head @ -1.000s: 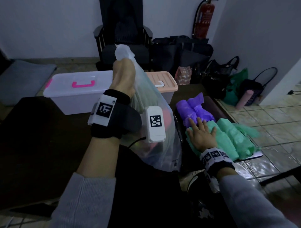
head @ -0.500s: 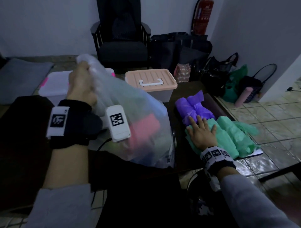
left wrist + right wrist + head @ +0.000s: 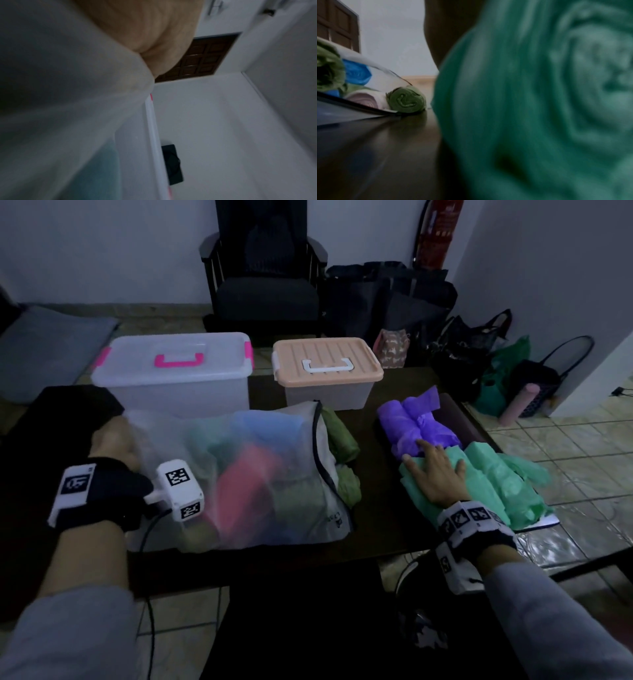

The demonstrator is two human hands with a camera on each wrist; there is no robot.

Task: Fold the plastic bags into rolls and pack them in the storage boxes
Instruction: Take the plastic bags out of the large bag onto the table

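A large clear plastic bag (image 3: pixel 260 474) full of coloured bag rolls lies on its side on the dark table (image 3: pixel 376 518). My left hand (image 3: pixel 114 443) grips its bunched end at the left. Olive green rolls (image 3: pixel 340 436) spill from its open mouth, one olive roll (image 3: pixel 406 99) showing in the right wrist view. My right hand (image 3: pixel 433 470) rests flat, fingers straight, on the teal green rolls (image 3: pixel 496 484). Purple rolls (image 3: pixel 419 424) lie just beyond them. A clear storage box with pink handle (image 3: pixel 174 371) and a peach-lidded storage box (image 3: pixel 327 368) stand shut at the back.
A black chair (image 3: pixel 263 278), dark bags (image 3: pixel 387 299) and a red fire extinguisher (image 3: pixel 436 234) stand behind the table. More bags (image 3: pixel 503 378) sit on the tiled floor at right. The table's right edge runs close to the teal rolls. A black cloth (image 3: pixel 44 433) covers the table's left.
My left hand has swung the clear bag from hanging upright down and left, laying it on its side on the table. Olive rolls now poke out. The right hand stayed on the teal rolls.
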